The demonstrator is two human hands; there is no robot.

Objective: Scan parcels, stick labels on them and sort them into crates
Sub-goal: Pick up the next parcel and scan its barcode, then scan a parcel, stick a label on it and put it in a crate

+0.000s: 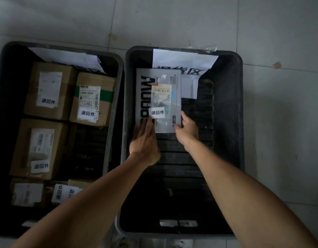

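Both hands meet the near short edge of the grey flat parcel (159, 97) lying in the right crate (226, 111). Left hand (145, 138), fingers straight, presses flat on the near left corner; right hand (187, 129) curls round the near right corner. Long axis of the parcel runs away from the person, towards the paper sign (181, 59) on the far wall. Return label (157, 112) sits just beyond the left fingertips. Left crate (111, 104) holds labelled cardboard boxes (50, 90). Release appears the likely next move; both hands lie equally near.

The grey parcel (159, 99) had bold black letters and a white label (157, 112). The crates (226, 104) were black, the boxes (47, 90) brown, the floor (172, 20) pale grey.
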